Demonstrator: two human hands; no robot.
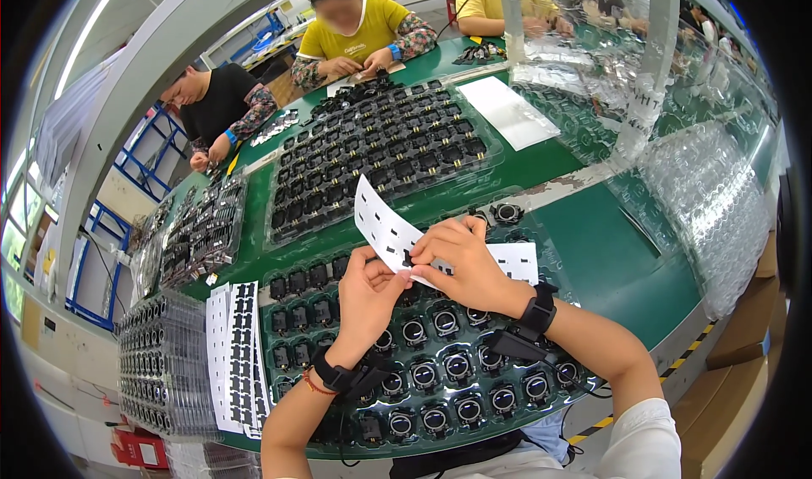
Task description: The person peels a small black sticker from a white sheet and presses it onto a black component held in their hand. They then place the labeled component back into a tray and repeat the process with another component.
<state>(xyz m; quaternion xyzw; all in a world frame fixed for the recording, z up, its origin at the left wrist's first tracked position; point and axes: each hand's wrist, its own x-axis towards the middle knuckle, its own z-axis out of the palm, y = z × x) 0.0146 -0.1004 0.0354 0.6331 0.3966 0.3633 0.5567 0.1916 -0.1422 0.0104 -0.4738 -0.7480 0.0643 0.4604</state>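
My left hand (370,297) grips the lower edge of a white sheet (376,215) dotted with small black die-cut pieces, its thumb and fingers closed on it. Bent over the same sheet, my right hand (463,266) has its fingertips pinched at a black piece (408,259) close to the left thumb. White paper (518,262) also shows right of my right hand; whether it is the same sheet I cannot tell. Beneath both hands lies a clear tray (499,424) of black parts, several with round lens-like rings (457,367).
Sheets with black pieces (243,356) lie left of the tray, beside stacked clear trays (161,365). Beyond is a larger filled tray (372,153). Bubble wrap (710,217) hangs at right. Co-workers (351,35) sit across the green table (609,251). Black wristbands with cables circle my wrists.
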